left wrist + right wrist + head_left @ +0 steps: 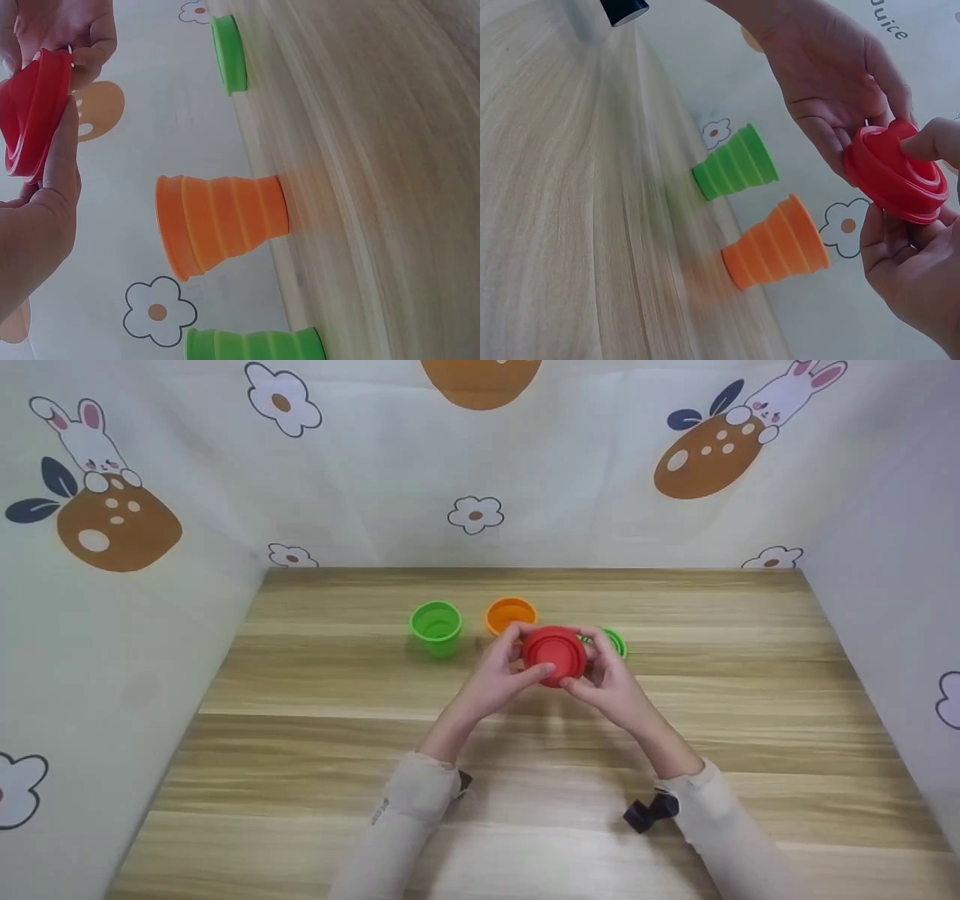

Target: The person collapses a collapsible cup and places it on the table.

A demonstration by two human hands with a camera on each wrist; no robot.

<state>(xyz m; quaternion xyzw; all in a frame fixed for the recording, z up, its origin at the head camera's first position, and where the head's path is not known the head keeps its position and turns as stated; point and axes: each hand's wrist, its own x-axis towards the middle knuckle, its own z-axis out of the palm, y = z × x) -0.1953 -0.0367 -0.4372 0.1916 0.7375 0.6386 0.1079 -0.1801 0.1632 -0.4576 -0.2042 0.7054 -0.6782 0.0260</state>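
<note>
Both hands hold a red collapsible cup (556,652), folded flat, above the table. My left hand (501,675) grips its left side, thumb over the face. On the other side my right hand (613,684) grips the rim, thumb at the lower edge. In the right wrist view the flattened red cup (900,176) is tilted between the fingers of both hands. Beyond the hands, an orange cup (221,221) stands extended on the table. A green cup (436,630) stands extended to its left. Partly hidden behind my right hand lies a flat green collapsible cup (229,54).
The wood-grain table (300,750) meets a patterned cloth wall (375,472) at the back, with side walls left and right. Dark wrist-worn pieces (651,811) sit at both sleeves.
</note>
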